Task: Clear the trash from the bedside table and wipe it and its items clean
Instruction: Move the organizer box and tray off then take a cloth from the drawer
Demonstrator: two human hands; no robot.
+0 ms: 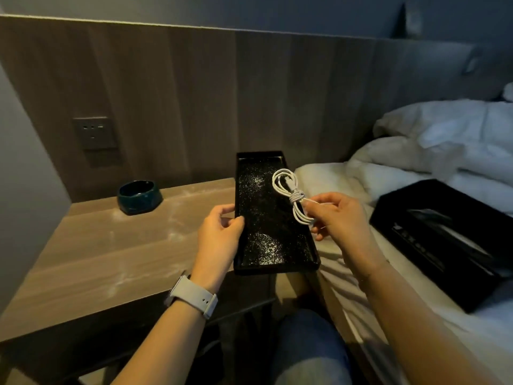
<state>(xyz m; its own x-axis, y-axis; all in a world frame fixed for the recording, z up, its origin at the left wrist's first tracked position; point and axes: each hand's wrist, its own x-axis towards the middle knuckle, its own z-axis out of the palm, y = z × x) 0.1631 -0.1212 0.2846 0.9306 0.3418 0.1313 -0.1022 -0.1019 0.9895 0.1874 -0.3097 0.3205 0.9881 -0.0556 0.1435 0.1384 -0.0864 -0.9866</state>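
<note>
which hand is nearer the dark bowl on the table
Left. The left hand grips the tray's edge, right of the bowl; the right hand is farther right, holding the cable.

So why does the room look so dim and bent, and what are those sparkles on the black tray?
Head view: low light, grainy; the wide lens curves the headboard panel and stretches the forearms. The tray shows white specks, either dust or glints. The white cable and pillows stand out brightest.

Black tray (266, 218), speckled white. White cable (291, 194). Dark teal bowl (139, 196) at ten o'clock on the pale wood-grain bench (97, 259). White bedding (444, 140); black tissue box (449, 237) at three o'clock. Pale grey watch strap (193, 297).
</note>
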